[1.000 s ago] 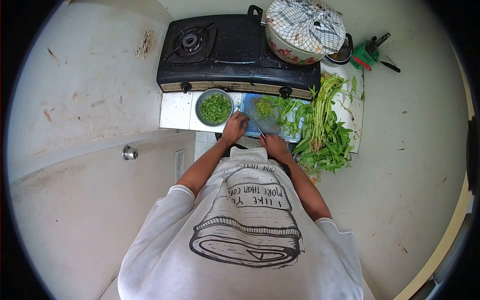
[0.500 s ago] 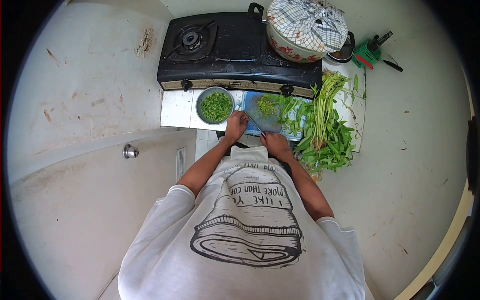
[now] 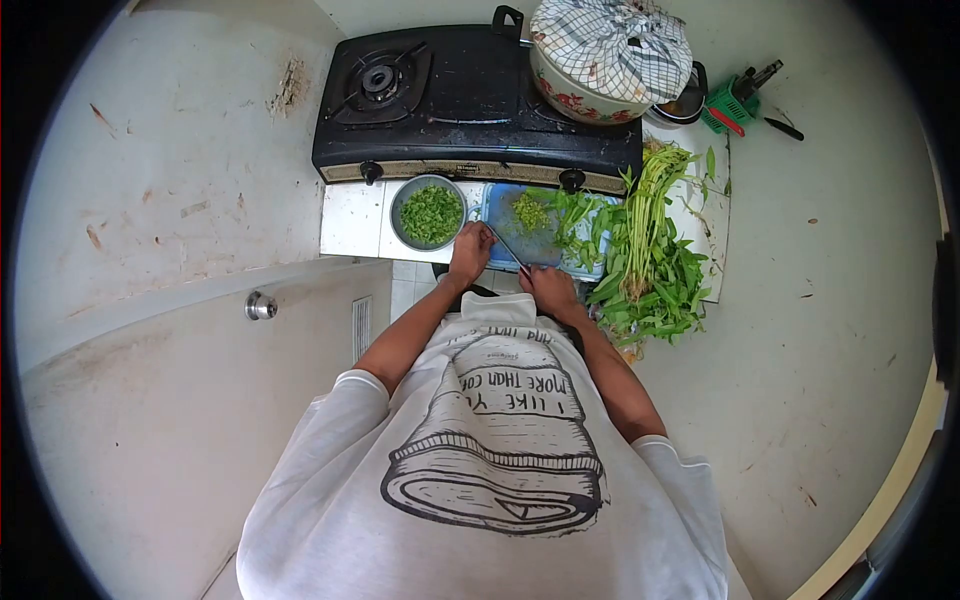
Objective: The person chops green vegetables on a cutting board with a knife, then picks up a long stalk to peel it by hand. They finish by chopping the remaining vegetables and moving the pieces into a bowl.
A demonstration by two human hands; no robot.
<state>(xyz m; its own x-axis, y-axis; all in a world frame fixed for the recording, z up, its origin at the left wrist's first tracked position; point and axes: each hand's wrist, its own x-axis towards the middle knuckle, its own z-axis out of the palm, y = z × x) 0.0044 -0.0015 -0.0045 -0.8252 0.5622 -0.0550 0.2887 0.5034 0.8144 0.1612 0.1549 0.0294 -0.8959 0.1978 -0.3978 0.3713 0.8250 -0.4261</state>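
My right hand [image 3: 550, 290] is wrapped round the handle of a knife [image 3: 510, 248], whose blade slants up and left over the near edge of a blue cutting board [image 3: 527, 248]. At the blade's tip end is my left hand [image 3: 470, 252], fingers curled together; whether they pinch the blade or a small scrap is hidden. A small heap of chopped greens [image 3: 530, 211] lies on the board, with loose green leaves [image 3: 580, 225] on its right part. Left of the board, a grey bowl [image 3: 398, 232] holds finely chopped greens [image 3: 432, 214].
A large bunch of leafy stems [image 3: 655, 225] lies right of the board, spilling over the counter's edge. Behind stands a black gas stove [image 3: 475, 90] with a cloth-covered floral pot [image 3: 585, 100]. A green basket [image 3: 738, 100] with utensils is at the back right. A door [image 3: 200, 400] is at left.
The view has shifted very slightly. Both hands and the knife stay almost where they were.
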